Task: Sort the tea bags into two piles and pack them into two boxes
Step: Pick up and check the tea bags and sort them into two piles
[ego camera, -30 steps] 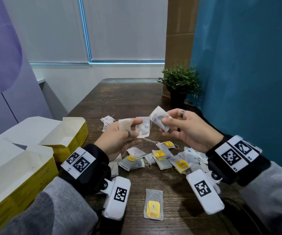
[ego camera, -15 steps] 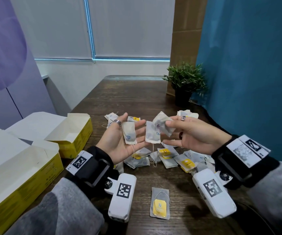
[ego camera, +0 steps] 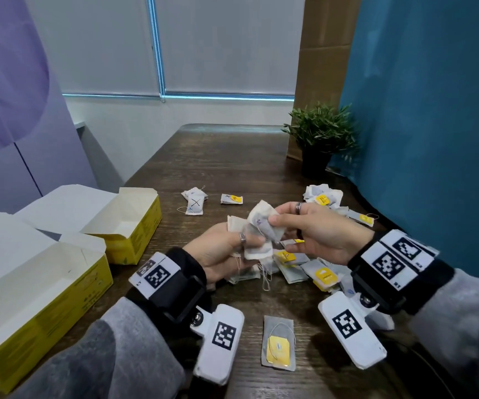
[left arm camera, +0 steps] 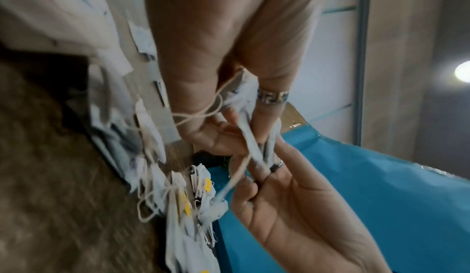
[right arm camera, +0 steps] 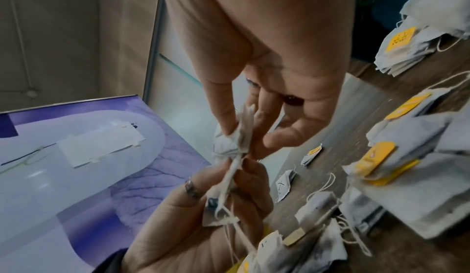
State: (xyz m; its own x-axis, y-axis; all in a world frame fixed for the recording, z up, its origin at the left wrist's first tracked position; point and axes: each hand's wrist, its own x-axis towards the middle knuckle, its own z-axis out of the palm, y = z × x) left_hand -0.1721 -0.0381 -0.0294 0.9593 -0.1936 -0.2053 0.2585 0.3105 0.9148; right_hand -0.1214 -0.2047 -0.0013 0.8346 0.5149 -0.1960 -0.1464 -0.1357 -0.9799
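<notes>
Both hands meet above the middle of the table. My left hand (ego camera: pixel 232 249) grips a few white tea bags (ego camera: pixel 257 249) with strings hanging below. My right hand (ego camera: pixel 298 226) pinches another white tea bag (ego camera: pixel 264 223) against them. A loose heap of tea bags with yellow tags (ego camera: pixel 313 269) lies under and right of the hands. A stack of tea bags (ego camera: pixel 323 195) sits at the far right. One tea bag marked with an X (ego camera: pixel 194 203) and a small one (ego camera: pixel 231 199) lie further back. Two open yellow boxes (ego camera: pixel 128 226) (ego camera: pixel 30 300) stand at the left, apparently empty.
A single tea bag with a yellow tag (ego camera: pixel 278 342) lies near the front edge between my wrists. A potted plant (ego camera: pixel 320 136) stands at the far right by a blue curtain. The wooden table (ego camera: pixel 226 156) stretches back bare behind the bags.
My left hand, open palm-up with bags lying on it half a second ago, has closed round them. The right hand has brought its tea bag against the left hand's bags.
</notes>
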